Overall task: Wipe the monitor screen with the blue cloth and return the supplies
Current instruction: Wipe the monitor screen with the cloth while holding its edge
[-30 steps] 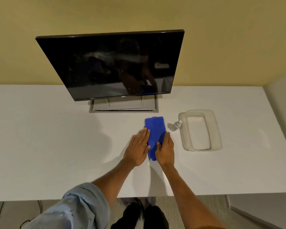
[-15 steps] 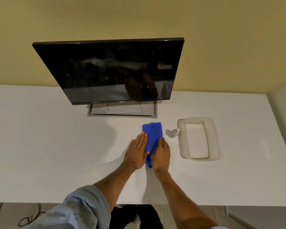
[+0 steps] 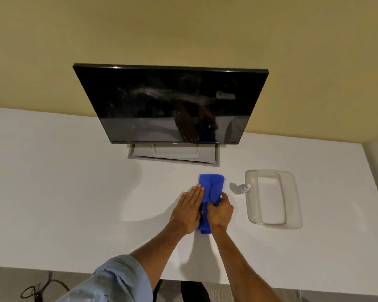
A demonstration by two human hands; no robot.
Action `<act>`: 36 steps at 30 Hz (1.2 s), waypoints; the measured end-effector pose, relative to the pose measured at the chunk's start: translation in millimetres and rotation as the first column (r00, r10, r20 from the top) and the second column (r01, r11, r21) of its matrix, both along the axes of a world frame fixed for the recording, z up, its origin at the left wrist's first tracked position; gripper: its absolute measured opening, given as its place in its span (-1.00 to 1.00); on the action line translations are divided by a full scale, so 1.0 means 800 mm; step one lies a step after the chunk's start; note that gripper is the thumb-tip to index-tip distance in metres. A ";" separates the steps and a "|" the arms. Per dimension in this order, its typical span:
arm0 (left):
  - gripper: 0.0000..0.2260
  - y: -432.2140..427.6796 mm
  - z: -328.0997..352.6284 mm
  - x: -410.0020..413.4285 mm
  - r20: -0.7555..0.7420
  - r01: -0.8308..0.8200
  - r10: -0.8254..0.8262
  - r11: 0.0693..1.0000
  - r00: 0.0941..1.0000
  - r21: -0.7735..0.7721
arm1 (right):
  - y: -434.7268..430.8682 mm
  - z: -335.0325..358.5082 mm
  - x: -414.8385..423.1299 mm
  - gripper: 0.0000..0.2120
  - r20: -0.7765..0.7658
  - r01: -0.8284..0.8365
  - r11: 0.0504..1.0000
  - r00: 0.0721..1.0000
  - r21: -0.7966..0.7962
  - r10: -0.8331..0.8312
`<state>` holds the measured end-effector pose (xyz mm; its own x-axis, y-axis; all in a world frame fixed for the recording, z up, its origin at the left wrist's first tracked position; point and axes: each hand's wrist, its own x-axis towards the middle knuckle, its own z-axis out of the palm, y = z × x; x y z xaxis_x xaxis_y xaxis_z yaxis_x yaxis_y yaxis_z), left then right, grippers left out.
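White counter [image 3: 63, 192] fills the near view under a yellow wall; a blue sleeve and two bare forearms reach in from the near edge. Left hand [image 3: 189, 211] lies flat, fingers straight and together, palm down on the left edge of the blue cloth [image 3: 212, 186], pinning it, nothing grasped. Right hand [image 3: 220, 212] has fingers curled, its grip closed on a pinch of the cloth's near-right part. Cloth is a folded strip lying on the counter, running away from the person.

Handling, judged: soft, light, limp; it will sag and unfold if lifted by one corner. Better taken across the folded middle, or gathered in the palm.

Just right of the cloth, a small white spray bottle [image 3: 241, 188] lies on its side, touching or nearly touching a clear plastic bin [image 3: 292, 192], which looks empty.

Farther back: Dell monitor [image 3: 170, 105] on a grey stand, screen dark, streaks visible.
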<state>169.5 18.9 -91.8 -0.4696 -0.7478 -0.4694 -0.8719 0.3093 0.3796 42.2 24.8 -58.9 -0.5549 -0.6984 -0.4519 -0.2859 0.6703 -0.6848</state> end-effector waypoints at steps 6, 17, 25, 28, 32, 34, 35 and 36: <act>-0.34 -0.010 0.026 0.039 -0.153 0.024 -0.027 0.999 0.988 -0.027 | -0.009 0.037 0.034 -0.75 0.029 -0.004 0.998 1.000 -0.057 0.006; -0.35 -0.149 0.182 0.220 -0.465 -0.363 0.128 0.810 0.876 -0.461 | -0.142 0.198 0.196 -0.49 -0.025 -0.021 0.758 1.000 -0.652 0.006; -0.41 -0.249 0.272 0.341 -0.444 -0.467 0.210 0.638 0.871 -0.613 | -0.237 0.240 0.289 -0.41 -0.595 -0.508 0.482 0.803 -0.714 -0.035; -0.44 -0.270 0.282 0.366 -0.386 -0.402 0.187 0.682 0.903 -0.611 | -0.258 0.220 0.311 -0.29 -0.838 -0.740 0.506 0.542 -0.443 0.060; -0.47 -0.278 0.284 0.382 -0.349 -0.346 0.152 0.721 0.925 -0.601 | -0.276 0.195 0.316 -0.17 -0.933 -0.840 0.477 0.345 -0.260 0.098; -0.45 -0.278 0.286 0.385 -0.362 -0.343 0.137 0.722 0.922 -0.601 | -0.285 0.191 0.315 -0.10 -0.953 -0.859 0.474 0.279 -0.194 0.116; -0.43 -0.278 0.287 0.386 -0.373 -0.346 0.131 0.724 0.918 -0.596 | -0.290 0.189 0.315 -0.07 -0.960 -0.869 0.468 0.249 -0.161 0.130; -0.42 -0.279 0.288 0.386 -0.387 -0.350 0.126 0.726 0.914 -0.592 | -0.295 0.188 0.314 -0.06 -0.964 -0.879 0.457 0.223 -0.135 0.144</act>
